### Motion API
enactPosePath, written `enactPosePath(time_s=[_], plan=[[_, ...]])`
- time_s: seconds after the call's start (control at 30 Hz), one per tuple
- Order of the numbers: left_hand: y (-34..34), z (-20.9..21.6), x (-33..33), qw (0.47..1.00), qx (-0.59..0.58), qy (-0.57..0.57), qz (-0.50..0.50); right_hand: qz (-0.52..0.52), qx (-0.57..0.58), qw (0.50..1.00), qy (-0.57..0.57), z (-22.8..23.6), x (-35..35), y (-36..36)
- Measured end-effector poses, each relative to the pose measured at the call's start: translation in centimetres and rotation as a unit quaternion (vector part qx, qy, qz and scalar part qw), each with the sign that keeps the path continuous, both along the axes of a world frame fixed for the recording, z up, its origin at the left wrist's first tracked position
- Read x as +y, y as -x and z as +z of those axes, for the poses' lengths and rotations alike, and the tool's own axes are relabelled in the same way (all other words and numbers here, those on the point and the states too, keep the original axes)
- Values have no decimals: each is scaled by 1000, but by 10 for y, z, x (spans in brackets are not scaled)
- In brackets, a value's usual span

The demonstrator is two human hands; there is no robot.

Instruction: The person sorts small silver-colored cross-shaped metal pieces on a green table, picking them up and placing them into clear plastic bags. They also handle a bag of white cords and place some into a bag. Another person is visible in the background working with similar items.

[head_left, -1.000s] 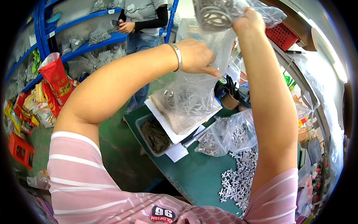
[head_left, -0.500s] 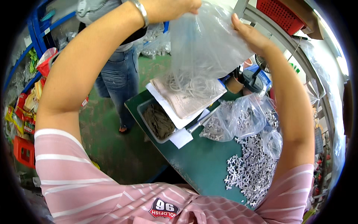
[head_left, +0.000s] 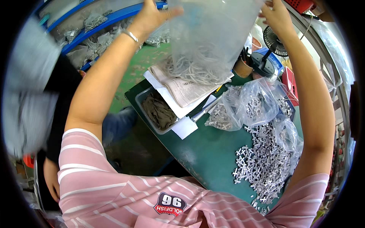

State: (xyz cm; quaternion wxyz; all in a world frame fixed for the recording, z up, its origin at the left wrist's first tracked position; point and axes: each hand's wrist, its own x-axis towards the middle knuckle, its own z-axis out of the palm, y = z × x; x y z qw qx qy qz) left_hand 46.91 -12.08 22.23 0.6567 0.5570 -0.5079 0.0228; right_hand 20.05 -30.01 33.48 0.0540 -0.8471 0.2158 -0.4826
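A large clear plastic bag (head_left: 216, 32) hangs upright over the desk's far end, its top cut off by the picture's upper edge. Whitish rings or loops (head_left: 201, 70) lie in its bottom, above a folded newspaper (head_left: 186, 93). My left hand (head_left: 152, 17) is raised at the bag's left edge, thumb stretched out across it; its other fingers run out of view. At the right edge, my right hand (head_left: 277, 17) has its fingers curled round the plastic.
Small grey cross-shaped pieces (head_left: 262, 163) are heaped on the green desk (head_left: 197, 152), beside filled clear bags (head_left: 254, 102). A tub with dark cloth (head_left: 157, 110) stands left; a small fan (head_left: 274, 41) stands behind. Another person (head_left: 34, 91) is close at my left.
My hands have moved farther apart and the bag is spread wider. The other person has come from the far side to my near left, blurred by motion.
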Motion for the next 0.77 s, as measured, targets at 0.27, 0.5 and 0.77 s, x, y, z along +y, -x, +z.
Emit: enactPosePath(time_s=[0.27,0.5,0.77], plan=[[83,-35,-69,955,-248,-154,-61,213,-15,889,-405,-33,62,-16],[79,-31,-101,965,-95,-239,45,140,-69,958,-241,-45,70,21],[-39,21,-133,664,-352,-568,335,72,21,978,-194,-141,58,131]])
